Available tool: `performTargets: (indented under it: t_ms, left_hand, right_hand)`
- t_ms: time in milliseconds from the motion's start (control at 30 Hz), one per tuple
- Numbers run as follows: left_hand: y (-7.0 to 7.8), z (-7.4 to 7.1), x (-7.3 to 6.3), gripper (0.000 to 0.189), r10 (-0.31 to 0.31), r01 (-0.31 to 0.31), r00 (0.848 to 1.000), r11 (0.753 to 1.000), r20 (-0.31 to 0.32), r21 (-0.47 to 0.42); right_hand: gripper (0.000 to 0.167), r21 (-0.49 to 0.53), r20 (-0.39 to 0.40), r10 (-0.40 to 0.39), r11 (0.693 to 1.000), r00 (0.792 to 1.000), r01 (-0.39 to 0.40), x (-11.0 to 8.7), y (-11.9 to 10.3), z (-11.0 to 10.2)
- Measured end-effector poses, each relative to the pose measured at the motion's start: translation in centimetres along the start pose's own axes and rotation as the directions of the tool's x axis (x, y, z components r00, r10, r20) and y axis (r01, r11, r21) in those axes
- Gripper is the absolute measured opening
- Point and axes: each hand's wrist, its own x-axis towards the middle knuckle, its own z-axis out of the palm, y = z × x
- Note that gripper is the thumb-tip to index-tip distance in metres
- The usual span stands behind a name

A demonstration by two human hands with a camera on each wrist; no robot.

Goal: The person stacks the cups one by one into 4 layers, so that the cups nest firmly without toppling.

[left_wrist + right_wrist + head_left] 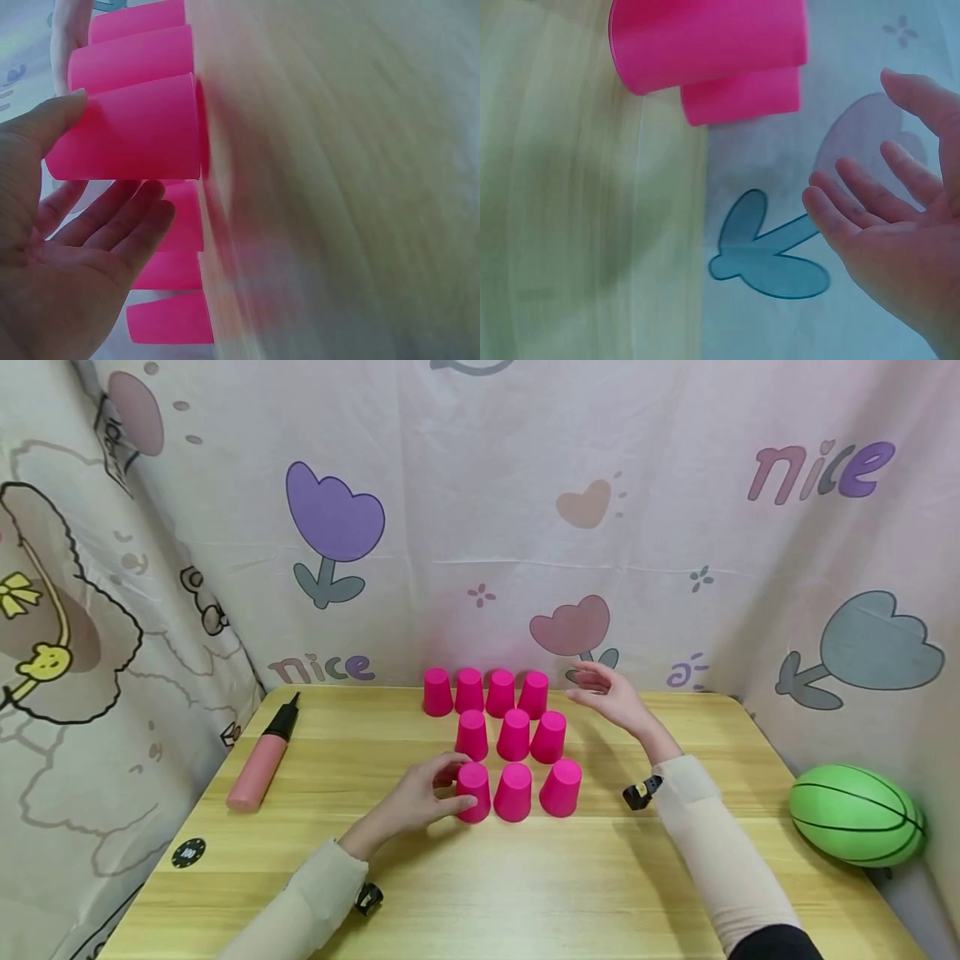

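Note:
Pink cups stand upside down in three rows on the wooden table. At the left end of the front row, my left hand (423,793) holds a pink cup (473,793). Its thumb (64,116) lies against one side and the fingers curl round the other; the cup's rim rests on the table. My right hand (611,697) hovers with loosely bent fingers to the right of the back row, holding nothing. Nearest to it is the rightmost back cup (533,695), apart from the fingers. In the right wrist view, two cups (709,41) appear beyond the fingertips.
A pink hand pump (258,768) with a black nozzle lies at the table's left. Near the left edge is a black round chip (189,852). A green ball (857,815) sits at the right edge. A printed curtain (465,510) hangs behind the back row.

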Motion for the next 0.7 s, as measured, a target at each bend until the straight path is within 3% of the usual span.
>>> performTargets:
  t_ms: [167,333,533,700]
  left_hand:
    - [0.7,-0.9,-0.4,0.057,-0.020,0.019,0.997,1.000,-0.074,-0.017]
    - [1.6,-3.0,-0.5,0.057,0.005,-0.001,0.985,1.000,-0.175,0.021]
    - [2.1,-5.6,0.4,0.054,0.048,-0.038,0.958,0.998,-0.282,0.042]
    - [2.6,-7.1,1.7,0.059,0.031,-0.013,0.946,0.998,-0.322,0.058]
  right_hand:
    - [0.062,-0.055,-0.015,-0.039,0.998,0.999,0.038,-2.2,-1.1,0.0]
    - [0.059,-0.089,-0.006,-0.058,0.994,0.998,0.058,-4.2,-1.8,0.3]
    - [0.059,-0.113,0.008,-0.082,0.990,0.997,0.082,-6.4,-1.6,0.9]
    - [0.058,-0.121,0.036,-0.080,0.989,0.996,0.084,-8.1,-1.2,1.8]
